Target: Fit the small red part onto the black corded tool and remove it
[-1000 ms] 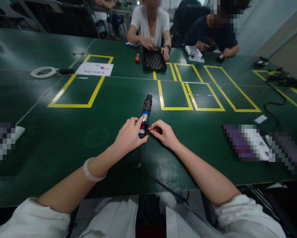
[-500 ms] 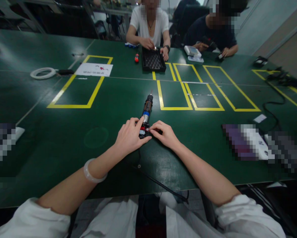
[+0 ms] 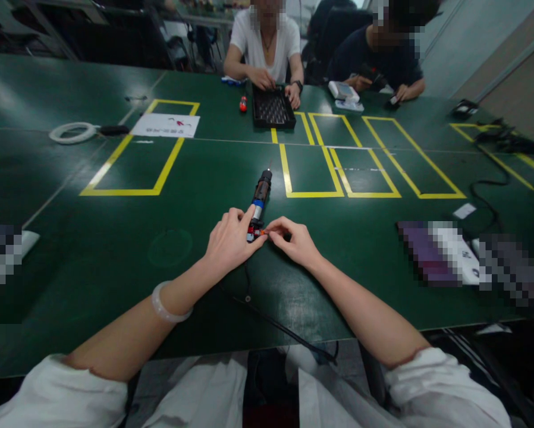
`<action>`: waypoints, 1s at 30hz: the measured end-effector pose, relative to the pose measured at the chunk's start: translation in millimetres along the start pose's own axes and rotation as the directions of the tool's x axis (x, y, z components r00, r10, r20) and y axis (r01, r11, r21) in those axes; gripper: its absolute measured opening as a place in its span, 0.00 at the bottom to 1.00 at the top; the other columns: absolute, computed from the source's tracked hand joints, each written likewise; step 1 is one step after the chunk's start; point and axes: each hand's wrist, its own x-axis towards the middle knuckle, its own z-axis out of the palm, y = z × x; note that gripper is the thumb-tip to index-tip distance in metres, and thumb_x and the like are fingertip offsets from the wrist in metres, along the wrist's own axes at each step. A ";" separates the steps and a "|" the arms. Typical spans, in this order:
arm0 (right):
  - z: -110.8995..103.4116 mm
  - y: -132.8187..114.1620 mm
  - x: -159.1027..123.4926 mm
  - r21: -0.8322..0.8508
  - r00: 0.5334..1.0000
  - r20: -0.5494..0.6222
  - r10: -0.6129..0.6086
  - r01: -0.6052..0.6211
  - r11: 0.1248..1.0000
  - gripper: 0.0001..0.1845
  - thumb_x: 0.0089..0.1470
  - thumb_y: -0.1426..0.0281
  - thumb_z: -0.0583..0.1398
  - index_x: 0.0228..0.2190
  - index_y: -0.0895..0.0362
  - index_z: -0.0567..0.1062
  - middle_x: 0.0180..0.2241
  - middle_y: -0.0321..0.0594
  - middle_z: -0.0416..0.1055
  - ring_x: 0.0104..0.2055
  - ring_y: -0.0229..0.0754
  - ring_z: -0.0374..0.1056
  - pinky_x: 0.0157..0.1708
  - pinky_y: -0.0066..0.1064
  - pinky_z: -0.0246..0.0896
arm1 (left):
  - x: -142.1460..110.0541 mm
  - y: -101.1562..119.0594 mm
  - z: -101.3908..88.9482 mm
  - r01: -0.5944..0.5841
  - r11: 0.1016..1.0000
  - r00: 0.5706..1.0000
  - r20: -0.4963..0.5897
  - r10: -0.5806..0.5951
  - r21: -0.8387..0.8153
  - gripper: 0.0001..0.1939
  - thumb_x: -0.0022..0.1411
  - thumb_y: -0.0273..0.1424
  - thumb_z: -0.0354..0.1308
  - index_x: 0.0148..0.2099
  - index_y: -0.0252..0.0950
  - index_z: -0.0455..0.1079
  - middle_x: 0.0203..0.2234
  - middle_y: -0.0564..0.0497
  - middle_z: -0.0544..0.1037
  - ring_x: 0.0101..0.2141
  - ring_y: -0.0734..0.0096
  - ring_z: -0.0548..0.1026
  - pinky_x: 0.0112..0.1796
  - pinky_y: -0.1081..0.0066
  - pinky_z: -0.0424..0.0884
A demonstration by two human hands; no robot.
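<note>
An electric screwdriver [image 3: 261, 189] lies on the green table with its bit pointing away from me. Its rear part is uncovered, showing a silver motor with a blue band and small red and grey parts behind it. My left hand [image 3: 231, 241] grips this rear section from the left, index finger along the motor and thumb across the tail end. From the right, my right hand [image 3: 294, 241] pinches a small orange-red piece [image 3: 262, 232] at the tail, partly covered by the fingertips. A thin black cord [image 3: 248, 279] runs from the tail toward me.
Opposite me a person works over a black tray [image 3: 273, 116], with a red screwdriver [image 3: 243, 104] beside it. Another person sits at the right behind a white device [image 3: 344, 91]. Yellow tape outlines, a paper sheet [image 3: 165, 125] and a white cable coil [image 3: 73, 132] are on the table.
My left thumb has closed in toward the right fingertips at the screwdriver's tail. An orange colour now shows between the fingers. The whole view has shifted slightly.
</note>
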 end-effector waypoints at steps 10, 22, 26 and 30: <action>-1.6 7.4 0.1 0.060 0.998 0.060 0.001 -0.004 0.998 0.07 0.56 0.71 0.58 0.38 0.57 0.74 0.36 0.38 0.74 0.33 0.36 0.68 0.34 0.28 0.63 | 6.8 -22.2 -5.6 0.044 0.999 0.999 0.025 -0.044 0.015 0.36 0.63 0.49 0.51 0.69 0.44 0.52 0.51 0.40 0.65 0.47 0.51 0.69 0.40 0.60 0.71; -3.7 10.1 0.8 0.051 0.995 0.070 0.074 -0.078 0.996 0.07 0.58 0.69 0.58 0.37 0.57 0.75 0.32 0.37 0.73 0.31 0.35 0.66 0.34 0.28 0.61 | 24.9 -140.5 -13.2 0.333 0.942 0.943 0.026 -0.332 -0.043 0.42 0.62 0.56 0.48 0.70 0.39 0.53 0.54 0.33 0.62 0.54 0.40 0.65 0.48 0.43 0.69; -3.4 11.0 1.0 0.046 0.995 0.072 0.067 -0.071 0.996 0.07 0.58 0.69 0.58 0.37 0.57 0.75 0.32 0.36 0.73 0.31 0.35 0.65 0.34 0.27 0.61 | 21.9 -185.8 -16.4 0.421 0.906 0.907 0.017 -0.421 -0.052 0.43 0.61 0.57 0.48 0.71 0.39 0.51 0.55 0.34 0.61 0.55 0.43 0.63 0.51 0.41 0.66; -3.0 11.3 1.3 0.040 0.995 0.079 0.068 -0.072 0.997 0.07 0.58 0.68 0.58 0.37 0.57 0.76 0.32 0.37 0.73 0.30 0.34 0.65 0.34 0.28 0.61 | 14.3 -221.8 -22.9 0.464 0.883 0.885 0.016 -0.464 -0.064 0.43 0.61 0.57 0.47 0.71 0.38 0.51 0.56 0.33 0.59 0.54 0.40 0.62 0.49 0.36 0.63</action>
